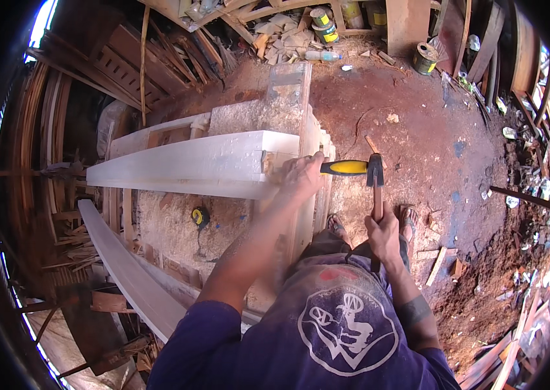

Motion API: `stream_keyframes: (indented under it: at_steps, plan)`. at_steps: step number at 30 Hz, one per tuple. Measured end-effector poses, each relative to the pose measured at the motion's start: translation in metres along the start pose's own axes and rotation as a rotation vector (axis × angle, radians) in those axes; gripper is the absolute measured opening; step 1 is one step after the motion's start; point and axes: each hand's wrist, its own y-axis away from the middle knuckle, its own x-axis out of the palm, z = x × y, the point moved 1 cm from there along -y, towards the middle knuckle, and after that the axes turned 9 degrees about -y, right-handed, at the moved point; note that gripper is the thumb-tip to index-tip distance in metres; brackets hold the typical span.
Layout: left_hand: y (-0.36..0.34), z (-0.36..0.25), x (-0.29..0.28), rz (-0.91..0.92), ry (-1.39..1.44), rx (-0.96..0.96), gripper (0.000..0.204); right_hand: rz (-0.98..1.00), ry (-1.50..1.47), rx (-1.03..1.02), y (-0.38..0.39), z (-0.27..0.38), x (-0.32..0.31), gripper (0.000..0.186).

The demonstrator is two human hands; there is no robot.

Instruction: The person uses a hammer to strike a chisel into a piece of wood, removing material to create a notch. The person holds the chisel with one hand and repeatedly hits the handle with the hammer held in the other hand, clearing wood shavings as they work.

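My left hand (302,175) is closed around the front of a chisel with a black and yellow handle (346,168), at the near end of a pale, squared wooden beam (190,159). The blade is hidden by my fingers. A narrower, stepped part (280,160) shows at that end of the beam. My right hand (384,234) grips the wooden handle of a hammer (375,170). The dark hammer head is at the butt of the chisel handle; whether they touch I cannot tell.
Beneath the beam is a dusty workbench (158,218) bearing a yellow and black tape measure (200,216). A long, curved plank (128,276) lies at the left. Paint cans (425,58), a plastic bottle (323,56) and wood scraps (281,40) lie at the far side.
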Motion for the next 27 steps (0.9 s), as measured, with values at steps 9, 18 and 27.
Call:
stream_keyframes:
  at_steps: [9, 18, 27]
  plan:
    - [-0.003, 0.0, -0.005, 0.058, 0.033, 0.023, 0.023, -0.035, 0.117, -0.212, 0.004, -0.001, 0.007, 0.012]
    - [0.026, 0.088, -0.074, -0.492, 1.643, -0.19, 0.033, -0.224, -0.212, 0.024, -0.007, -0.008, -0.082, 0.008]
    - [0.016, 0.091, -0.119, -0.68, 1.046, -0.142, 0.035, -0.286, -0.503, 0.091, -0.009, -0.01, -0.108, 0.014]
